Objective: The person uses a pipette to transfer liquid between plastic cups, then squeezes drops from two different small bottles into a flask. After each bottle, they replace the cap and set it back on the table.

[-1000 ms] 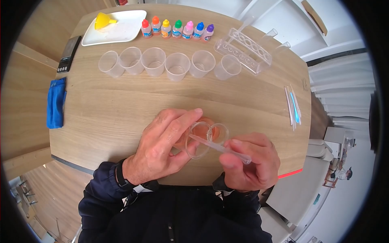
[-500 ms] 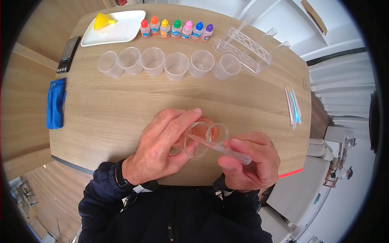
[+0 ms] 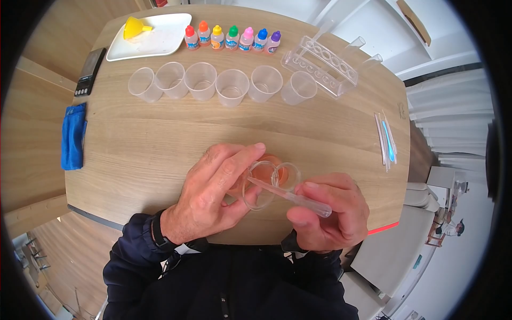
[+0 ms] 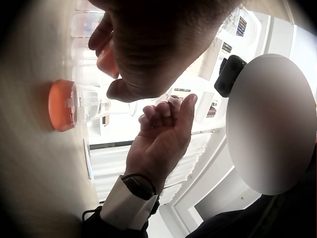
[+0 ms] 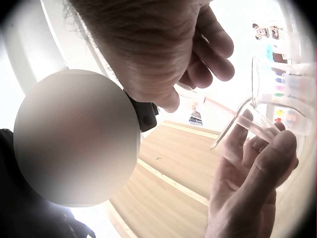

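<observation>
My left hand (image 3: 205, 189) grips a clear vessel with orange liquid (image 4: 107, 62), its wide round mouth tilted toward my right hand. Between thumb and fingers of my right hand (image 3: 338, 213) is a clear plastic dropper (image 3: 306, 203). Its thin tip reaches inside the rim of the held vessel, near my left fingers. Just beyond, a clear flask (image 4: 61, 105) with orange liquid at its base stands on the table, and its mouth overlaps the held vessel's in the head view.
Several clear plastic cups (image 3: 232, 89) form a row farther back, behind them small bottles (image 3: 232, 40) with coloured caps. A white tray (image 3: 165, 40) holds a yellow funnel (image 3: 135, 28). Around the edges are a test tube rack (image 3: 341, 66), thin sticks (image 3: 382, 138), a blue cloth (image 3: 73, 136) and a black scale (image 3: 90, 72).
Almost nothing differs. Both hands, the dropper and the held vessel keep their places, apart from a very slight shift of the view.
</observation>
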`<state>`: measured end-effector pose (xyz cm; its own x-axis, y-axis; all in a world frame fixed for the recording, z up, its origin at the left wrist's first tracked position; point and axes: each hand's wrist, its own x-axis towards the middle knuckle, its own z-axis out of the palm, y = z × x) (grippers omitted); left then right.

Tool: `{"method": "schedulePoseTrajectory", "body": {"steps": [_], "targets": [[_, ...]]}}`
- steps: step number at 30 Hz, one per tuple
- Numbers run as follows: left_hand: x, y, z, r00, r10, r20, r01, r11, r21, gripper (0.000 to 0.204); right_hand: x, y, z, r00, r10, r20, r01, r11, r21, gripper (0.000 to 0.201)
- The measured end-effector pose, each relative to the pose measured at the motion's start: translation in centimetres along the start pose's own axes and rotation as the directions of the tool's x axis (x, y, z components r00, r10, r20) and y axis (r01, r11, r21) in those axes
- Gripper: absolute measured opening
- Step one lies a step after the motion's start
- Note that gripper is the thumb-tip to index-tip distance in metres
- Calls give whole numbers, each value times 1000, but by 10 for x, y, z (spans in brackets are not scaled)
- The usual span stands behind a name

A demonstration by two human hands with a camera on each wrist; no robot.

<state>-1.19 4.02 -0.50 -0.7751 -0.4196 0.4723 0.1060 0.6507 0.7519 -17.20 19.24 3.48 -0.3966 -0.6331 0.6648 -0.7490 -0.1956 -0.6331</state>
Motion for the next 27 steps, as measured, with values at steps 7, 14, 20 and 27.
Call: {"method": "schedulePoseTrajectory", "body": {"steps": [7,14,20,27], "targets": [[-2,-2,-1,1000,7,6,-7,1000,-6,69,-3,-9,-27,981,49,-189,-15,984,180,43],[-2,-2,0,1000,4,7,-4,1000,4,69,-7,-14,-42,932,89,-351,-80,996,41,39],[-2,-1,0,1000,-4,16,4,1000,9,69,-7,-12,-27,939,88,-333,-114,992,-58,26],[-1,-1,0,1000,12,3,-12,1000,13,70,-5,-14,-35,901,93,-423,-123,991,-46,29]]}}
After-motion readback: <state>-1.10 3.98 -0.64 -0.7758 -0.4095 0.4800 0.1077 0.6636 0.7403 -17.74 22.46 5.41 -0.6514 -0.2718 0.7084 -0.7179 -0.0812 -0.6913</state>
